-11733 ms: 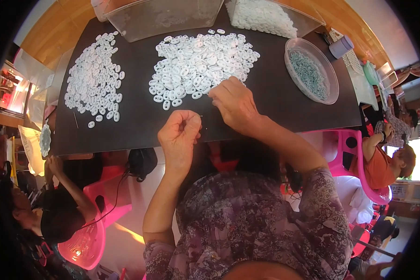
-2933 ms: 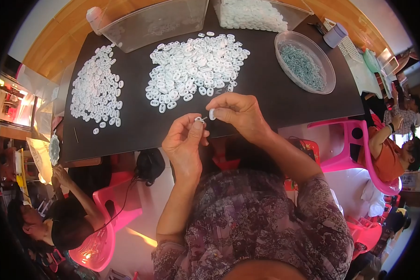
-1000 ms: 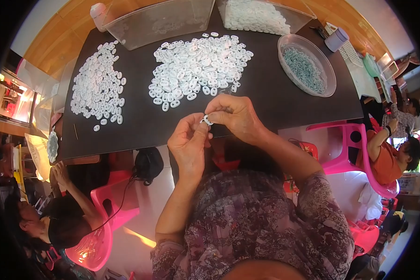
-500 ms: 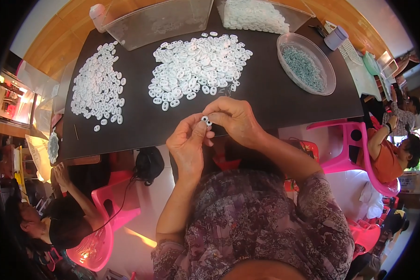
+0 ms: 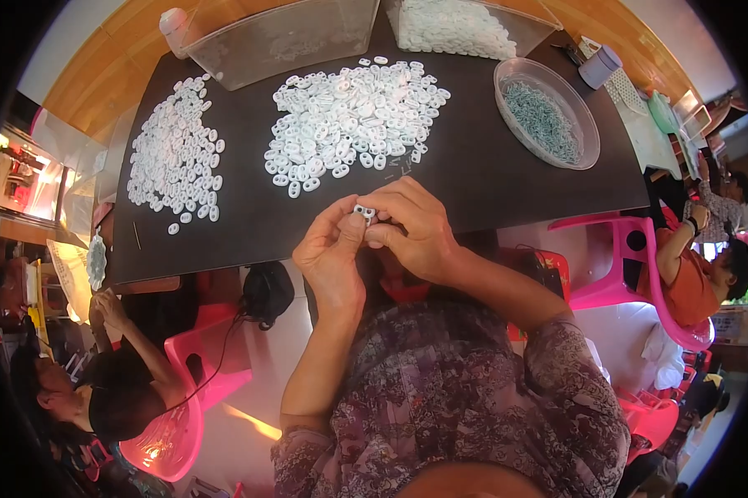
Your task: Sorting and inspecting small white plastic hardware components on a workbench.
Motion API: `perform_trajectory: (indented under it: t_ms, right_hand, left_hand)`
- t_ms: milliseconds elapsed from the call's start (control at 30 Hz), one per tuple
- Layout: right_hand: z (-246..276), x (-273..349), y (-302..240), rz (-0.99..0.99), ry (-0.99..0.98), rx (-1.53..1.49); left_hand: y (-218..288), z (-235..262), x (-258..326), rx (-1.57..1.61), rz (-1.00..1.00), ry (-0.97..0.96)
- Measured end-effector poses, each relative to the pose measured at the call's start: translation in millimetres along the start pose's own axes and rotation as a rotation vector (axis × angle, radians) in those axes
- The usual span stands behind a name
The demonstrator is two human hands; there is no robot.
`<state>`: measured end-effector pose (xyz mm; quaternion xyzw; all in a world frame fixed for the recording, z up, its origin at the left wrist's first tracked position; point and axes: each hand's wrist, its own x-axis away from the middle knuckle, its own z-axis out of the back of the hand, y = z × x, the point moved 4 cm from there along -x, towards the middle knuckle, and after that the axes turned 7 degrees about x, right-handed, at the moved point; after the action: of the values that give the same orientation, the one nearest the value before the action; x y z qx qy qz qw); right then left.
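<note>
Just past the table's near edge, my left hand pinches a small white oval plastic piece with two holes between thumb and fingertips. From the other side, the closed fingers and thumb of my right hand grip the same piece. Whether a smaller part is also between the right fingertips is hidden. Beyond my hands lies a large heap of similar white two-hole pieces. A few thin, small metal parts are scattered at the heap's near right side.
Another pile of white pieces spreads at left on the dark table. A round clear bowl of small greyish metal parts stands at right. Plastic bins line the back. Other people sit nearby on pink chairs.
My right hand has shifted slightly left and lower, its thumb now nearer the piece. The white piece has turned from slanted to nearly level between my fingers.
</note>
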<state>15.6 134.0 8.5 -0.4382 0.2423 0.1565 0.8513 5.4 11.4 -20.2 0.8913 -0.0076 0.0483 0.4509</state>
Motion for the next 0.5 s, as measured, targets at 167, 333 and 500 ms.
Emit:
perform_trajectory:
  t_ms: [167,333,500]
  right_hand:
    - [-0.6,2.3,3.7,0.048,0.053,0.012]
    - [0.2,0.8,4.7,0.041,0.06,-0.016]
    - [1.6,2.4,5.4,-0.064,0.018,-0.053]
  left_hand:
    - [1.0,1.1,2.8,-0.052,0.028,-0.068]
    - [1.5,2.3,1.7,-0.046,-0.015,-0.085]
    - [3.1,6.0,2.3,-0.1,-0.002,-0.12]
